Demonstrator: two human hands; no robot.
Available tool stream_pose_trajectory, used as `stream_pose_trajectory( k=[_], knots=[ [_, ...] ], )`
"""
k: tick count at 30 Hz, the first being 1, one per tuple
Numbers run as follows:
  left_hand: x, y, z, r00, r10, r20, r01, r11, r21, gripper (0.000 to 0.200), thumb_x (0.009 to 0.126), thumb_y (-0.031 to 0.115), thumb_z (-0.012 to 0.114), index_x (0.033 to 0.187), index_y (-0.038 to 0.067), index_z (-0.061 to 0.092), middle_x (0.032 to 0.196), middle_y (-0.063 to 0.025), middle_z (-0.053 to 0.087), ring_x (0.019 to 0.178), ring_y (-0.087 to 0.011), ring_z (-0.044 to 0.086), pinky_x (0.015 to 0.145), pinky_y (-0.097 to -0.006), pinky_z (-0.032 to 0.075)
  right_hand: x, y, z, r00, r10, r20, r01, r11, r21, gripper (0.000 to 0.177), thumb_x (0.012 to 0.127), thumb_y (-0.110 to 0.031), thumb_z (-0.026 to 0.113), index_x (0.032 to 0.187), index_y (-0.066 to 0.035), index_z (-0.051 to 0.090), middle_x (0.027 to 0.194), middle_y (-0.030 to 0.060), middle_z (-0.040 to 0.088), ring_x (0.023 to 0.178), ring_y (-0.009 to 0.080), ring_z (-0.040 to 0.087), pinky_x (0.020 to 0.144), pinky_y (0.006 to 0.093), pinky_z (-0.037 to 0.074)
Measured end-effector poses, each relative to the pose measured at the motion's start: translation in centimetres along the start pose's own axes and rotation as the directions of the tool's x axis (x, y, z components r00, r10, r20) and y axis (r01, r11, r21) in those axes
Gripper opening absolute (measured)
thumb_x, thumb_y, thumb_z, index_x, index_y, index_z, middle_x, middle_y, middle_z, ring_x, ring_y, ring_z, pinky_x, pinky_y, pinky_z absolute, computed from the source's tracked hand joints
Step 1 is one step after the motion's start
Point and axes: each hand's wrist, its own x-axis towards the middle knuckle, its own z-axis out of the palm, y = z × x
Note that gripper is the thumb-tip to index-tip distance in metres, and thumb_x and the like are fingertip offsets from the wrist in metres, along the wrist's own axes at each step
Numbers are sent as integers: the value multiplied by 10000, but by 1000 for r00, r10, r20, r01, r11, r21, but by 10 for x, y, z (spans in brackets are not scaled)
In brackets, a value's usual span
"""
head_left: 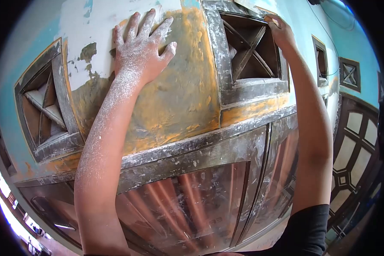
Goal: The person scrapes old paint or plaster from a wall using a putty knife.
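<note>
My left hand (pixel 141 53) lies on the patchy wall (pixel 175 85) with its fingers spread, holding nothing. White dust coats its fingers, its back and the forearm. At the upper right corner of a wooden vent frame (pixel 252 91), my right hand (pixel 281 32) has its fingers curled in. Whatever is between them, if anything, is hidden or too small to name. Crossed wooden bars (pixel 249 49) fill the vent opening, and white dust sits on its lower ledge. Around my left hand the wall shows white, orange and grey-brown patches where paint has come off.
Another crossed-bar vent (pixel 45 106) is set in the wall to the left. Below runs a dusty wooden beam (pixel 192 143) over glazed panels with reddish-brown curtains (pixel 170 205) behind. A dark wooden door (pixel 352 149) with pale panes stands at the far right.
</note>
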Motion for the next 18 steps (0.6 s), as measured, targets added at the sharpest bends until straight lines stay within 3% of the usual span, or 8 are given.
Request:
stream_pose_trajectory(
  k=[4, 6, 7, 11, 14, 15, 16, 18],
  knots=[
    [-2, 0, -1, 1000, -1, 14, 1, 1000, 11, 623, 1019, 546, 459, 1601, 399, 291, 1691, -4, 227, 1563, -289, 178, 1255, -603, 84, 19, 28, -16, 999, -13, 51, 4, 986, 167, 286, 978, -234, 606, 1238, -202, 722, 1165, 154, 738, 1101, 289, 692, 954, 390, 516],
    [-3, 1, -1, 1000, 0, 8, -1, 1000, 10, 621, 1020, 545, 460, 1600, 401, 292, 1692, -3, 226, 1563, -288, 177, 1256, -601, 84, 27, 20, -21, 995, 1, 101, 0, 1000, -14, 335, 1007, -217, 587, 1329, -178, 671, 1011, 13, 677, 796, 100, 557, 714, 278, 484],
    [-3, 1, -2, 1000, -2, 14, 2, 1000, 4, 621, 1021, 544, 460, 1600, 398, 292, 1692, -4, 225, 1564, -287, 174, 1257, -599, 80, 28, 16, -22, 986, 12, 166, -11, 1000, -8, 348, 1007, -215, 578, 1343, -174, 659, 998, 14, 671, 807, 107, 549, 736, 279, 477],
    [-2, 1, -2, 1000, -2, 20, 2, 1000, 6, 623, 1022, 542, 458, 1603, 388, 291, 1692, -5, 224, 1565, -286, 169, 1259, -595, 72, 28, 31, -24, 992, -109, 63, 109, 994, 4, 344, 1014, -221, 569, 1342, -167, 659, 1042, 57, 699, 890, 130, 585, 837, 310, 493],
    [-1, 1, -4, 999, -4, 32, 4, 1000, 6, 621, 1024, 539, 457, 1603, 382, 293, 1693, -7, 222, 1566, -285, 167, 1260, -593, 67, 37, 43, -20, 986, -140, 95, 134, 989, 63, 350, 1013, -214, 571, 1348, -149, 652, 1100, 95, 720, 966, 169, 628, 909, 334, 497],
    [-1, 1, -5, 1000, -4, 28, 4, 1000, 8, 621, 1024, 539, 457, 1603, 382, 293, 1693, -7, 222, 1566, -285, 167, 1260, -593, 67, 28, 10, -23, 987, 38, 157, -39, 999, 1, 348, 1012, -210, 569, 1341, -133, 654, 1130, 112, 726, 1027, 194, 641, 958, 346, 484],
    [-1, 1, -5, 1000, -3, 30, 3, 1000, 5, 618, 1026, 536, 456, 1602, 382, 294, 1693, -7, 220, 1565, -286, 167, 1260, -592, 67, 30, 5, -19, 987, 36, 154, -37, 999, 3, 348, 1012, -210, 569, 1341, -133, 654, 1130, 112, 726, 1027, 194, 641, 958, 346, 484],
    [-1, 1, -5, 999, -2, 34, 2, 1000, 4, 615, 1027, 534, 455, 1602, 382, 295, 1694, -8, 217, 1565, -286, 167, 1260, -592, 68, 34, 5, -8, 957, -254, 140, 253, 967, 23, 337, 1013, -221, 575, 1328, -141, 663, 1108, 108, 726, 1006, 181, 641, 931, 345, 495]
  ],
)
